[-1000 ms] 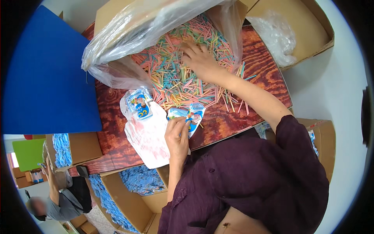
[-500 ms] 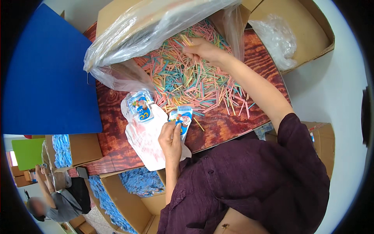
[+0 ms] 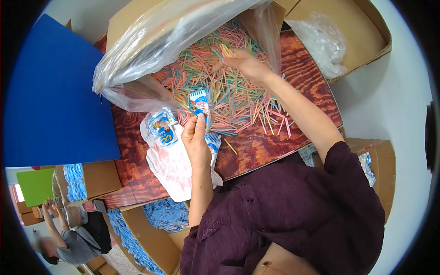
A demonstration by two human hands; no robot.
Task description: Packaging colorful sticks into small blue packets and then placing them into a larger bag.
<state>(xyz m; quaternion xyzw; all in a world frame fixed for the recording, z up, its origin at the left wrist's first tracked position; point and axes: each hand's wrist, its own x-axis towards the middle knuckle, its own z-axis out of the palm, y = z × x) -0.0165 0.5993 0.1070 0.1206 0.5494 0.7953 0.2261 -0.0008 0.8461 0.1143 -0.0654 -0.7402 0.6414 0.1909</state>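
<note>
My left hand (image 3: 195, 137) pinches a small blue-and-white printed packet (image 3: 200, 101) between thumb and fingers, at the near edge of a heap of thin pastel sticks (image 3: 238, 98). Over the far part of the heap, my right hand (image 3: 247, 64) is closed on a few sticks (image 3: 225, 52), mostly yellow and pink; its lower fingers are blurred. Beneath my left wrist lies a white cloth (image 3: 167, 172) with pinkish stains. One packet (image 3: 165, 130) rests on that cloth, and another packet (image 3: 213, 141) is partly hidden behind my left hand.
The heap spills from a plastic-lined carton (image 3: 133, 46) onto the red-brown table (image 3: 243, 158). A blue panel (image 3: 55, 91) stands at left. Open boxes of blue packets (image 3: 167, 214) sit below. Another carton (image 3: 366, 32) holds clear plastic. A co-worker (image 3: 75, 238) is at far left.
My left hand has moved away from me, lifting a packet off the cloth toward the heap; another packet now shows beneath it. My right hand has shifted slightly right, still holding sticks.
</note>
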